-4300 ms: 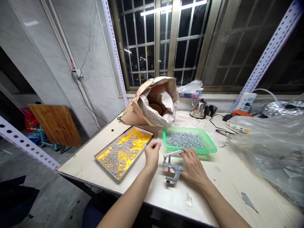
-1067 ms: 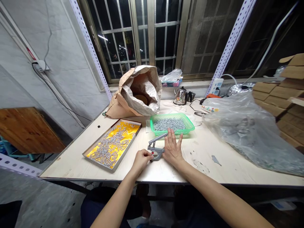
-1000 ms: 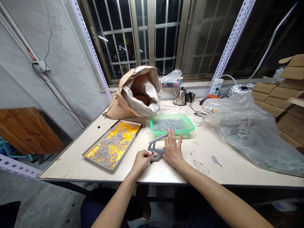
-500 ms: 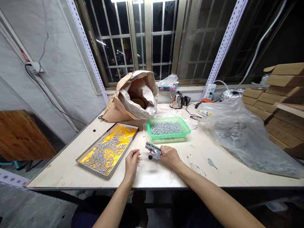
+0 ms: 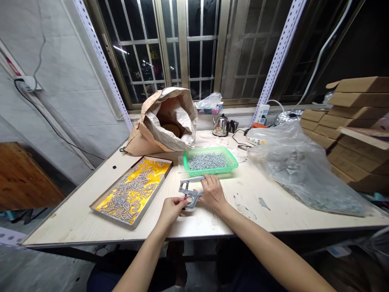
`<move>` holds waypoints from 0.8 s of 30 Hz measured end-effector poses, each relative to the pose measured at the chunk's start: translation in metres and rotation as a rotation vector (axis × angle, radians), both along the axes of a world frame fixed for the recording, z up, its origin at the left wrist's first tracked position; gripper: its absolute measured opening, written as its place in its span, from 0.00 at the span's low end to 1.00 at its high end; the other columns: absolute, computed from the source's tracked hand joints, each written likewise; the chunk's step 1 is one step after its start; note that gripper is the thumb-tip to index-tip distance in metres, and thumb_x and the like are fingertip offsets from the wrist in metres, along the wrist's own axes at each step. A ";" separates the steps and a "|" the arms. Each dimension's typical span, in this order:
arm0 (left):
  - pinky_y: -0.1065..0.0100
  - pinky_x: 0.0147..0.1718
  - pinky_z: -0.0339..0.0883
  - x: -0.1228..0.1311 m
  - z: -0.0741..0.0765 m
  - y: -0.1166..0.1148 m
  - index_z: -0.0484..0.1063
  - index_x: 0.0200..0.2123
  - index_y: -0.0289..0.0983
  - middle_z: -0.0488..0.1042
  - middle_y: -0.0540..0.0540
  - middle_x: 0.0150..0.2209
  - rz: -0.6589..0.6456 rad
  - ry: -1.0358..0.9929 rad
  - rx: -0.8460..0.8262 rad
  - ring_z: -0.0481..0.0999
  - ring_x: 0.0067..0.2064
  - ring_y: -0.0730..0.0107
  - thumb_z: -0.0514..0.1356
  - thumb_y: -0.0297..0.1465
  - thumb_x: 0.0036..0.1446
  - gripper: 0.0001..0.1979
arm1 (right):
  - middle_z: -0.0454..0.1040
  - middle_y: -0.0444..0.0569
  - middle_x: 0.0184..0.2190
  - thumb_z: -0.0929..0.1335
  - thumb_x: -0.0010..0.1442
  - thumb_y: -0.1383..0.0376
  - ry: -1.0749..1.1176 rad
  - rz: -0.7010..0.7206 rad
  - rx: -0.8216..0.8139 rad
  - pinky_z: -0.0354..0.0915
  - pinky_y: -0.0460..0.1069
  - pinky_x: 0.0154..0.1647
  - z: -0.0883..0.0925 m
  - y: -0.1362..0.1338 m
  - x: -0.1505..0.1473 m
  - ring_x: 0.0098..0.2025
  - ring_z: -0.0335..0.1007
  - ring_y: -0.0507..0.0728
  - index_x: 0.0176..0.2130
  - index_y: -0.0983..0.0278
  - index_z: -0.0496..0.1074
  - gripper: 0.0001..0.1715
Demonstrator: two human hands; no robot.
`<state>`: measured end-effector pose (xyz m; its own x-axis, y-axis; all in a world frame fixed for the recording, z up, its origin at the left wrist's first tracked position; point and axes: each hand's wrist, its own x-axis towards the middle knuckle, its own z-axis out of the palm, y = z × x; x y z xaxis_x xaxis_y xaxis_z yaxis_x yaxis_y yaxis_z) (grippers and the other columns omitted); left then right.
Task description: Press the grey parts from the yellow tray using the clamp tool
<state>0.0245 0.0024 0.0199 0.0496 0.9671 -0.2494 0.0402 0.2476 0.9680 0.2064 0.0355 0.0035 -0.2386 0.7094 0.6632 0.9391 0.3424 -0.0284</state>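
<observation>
A small grey metal hand press (image 5: 189,190) with a spring stands on the pale table (image 5: 212,219) in front of me. My right hand (image 5: 212,193) rests on its handle and body with the fingers curled over it. My left hand (image 5: 172,209) is pinched at the jaw of the press, by a small red part; whatever it pinches is too small to make out. Behind the press sits a green basket (image 5: 209,160) of small silver metal pieces. To the left lies a flat box with yellow lining (image 5: 133,190) holding several more silver pieces.
An open brown paper sack (image 5: 165,121) stands at the back of the table. A large clear plastic bag (image 5: 300,170) of parts fills the right side, with stacked cardboard boxes (image 5: 355,121) beyond. A kettle (image 5: 220,125) and cables lie by the window.
Half a second ago the press lay squeezed under my right hand and my left hand was off it. Now its handle is up and my left hand pinches at its jaw.
</observation>
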 end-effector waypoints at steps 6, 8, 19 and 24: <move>0.72 0.21 0.59 0.009 -0.003 0.001 0.75 0.21 0.32 0.73 0.47 0.19 0.210 -0.048 0.051 0.68 0.21 0.72 0.66 0.34 0.35 0.10 | 0.65 0.62 0.53 0.67 0.49 0.62 0.086 -0.030 -0.066 0.43 0.60 0.64 0.003 -0.002 -0.004 0.57 0.54 0.65 0.45 0.71 0.69 0.24; 0.71 0.24 0.61 0.008 -0.002 0.000 0.74 0.21 0.32 0.74 0.46 0.21 0.273 -0.049 0.129 0.69 0.23 0.72 0.66 0.34 0.36 0.10 | 0.66 0.62 0.52 0.68 0.47 0.62 0.106 -0.045 -0.112 0.42 0.61 0.64 0.004 -0.002 -0.002 0.57 0.55 0.65 0.45 0.71 0.69 0.24; 0.67 0.40 0.67 0.035 0.054 0.115 0.73 0.46 0.30 0.75 0.37 0.45 0.193 0.307 0.598 0.75 0.40 0.64 0.63 0.35 0.49 0.22 | 0.67 0.62 0.51 0.68 0.47 0.60 0.073 0.049 -0.264 0.41 0.61 0.65 -0.003 -0.002 0.002 0.57 0.56 0.66 0.43 0.71 0.71 0.25; 0.68 0.43 0.65 -0.010 0.051 0.171 0.75 0.43 0.31 0.77 0.37 0.43 0.205 0.875 0.379 0.75 0.45 0.62 0.55 0.31 0.57 0.14 | 0.68 0.62 0.51 0.69 0.45 0.60 0.060 0.057 -0.257 0.43 0.61 0.64 -0.004 0.002 0.005 0.56 0.58 0.66 0.42 0.70 0.71 0.24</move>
<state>0.0143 0.1737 0.0704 -0.1835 0.9601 0.2112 0.7739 0.0087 0.6332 0.2110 0.0375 -0.0003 -0.2483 0.8429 0.4773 0.9126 0.3688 -0.1765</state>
